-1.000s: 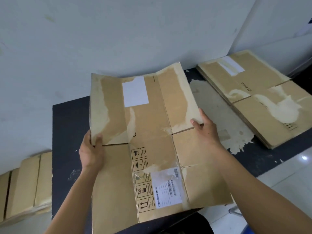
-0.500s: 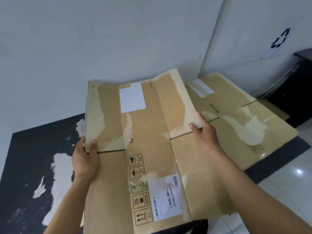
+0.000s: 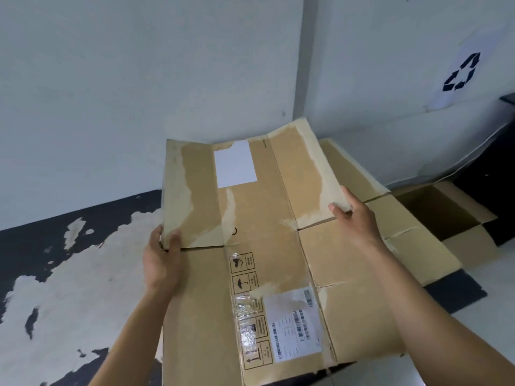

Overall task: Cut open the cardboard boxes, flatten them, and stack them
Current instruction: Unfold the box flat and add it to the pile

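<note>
In the middle of my view, a flattened cardboard box (image 3: 267, 263) is held up in front of the person by both hands, with its printed face toward me. The left hand (image 3: 163, 257) grips the lower corner of the left upper flap; the thumb lies on the front face and the other fingers go behind the board. The right hand (image 3: 354, 218) holds the lower corner of the right upper flap in the same way, pinching it between the thumb in front and the fingers behind.

The box carries a blank white label (image 3: 235, 164) near its top edge, a column of handling symbols (image 3: 245, 263) down the centre, and a shipping label (image 3: 295, 330) with barcodes lower down, partly under clear tape. Pale torn patches run along both upper flaps.

The left part of the box hangs over a black surface (image 3: 28, 240) whose coating is peeled in large pale areas. The right part covers a stack of flattened boxes (image 3: 418, 246) lying on that surface; I cannot tell if the held box touches the stack. Just beyond the stack stands an open box (image 3: 434, 215) with its flaps spread. On the white wall (image 3: 139, 79) at the upper right hangs a recycling sign (image 3: 461, 73).
</note>
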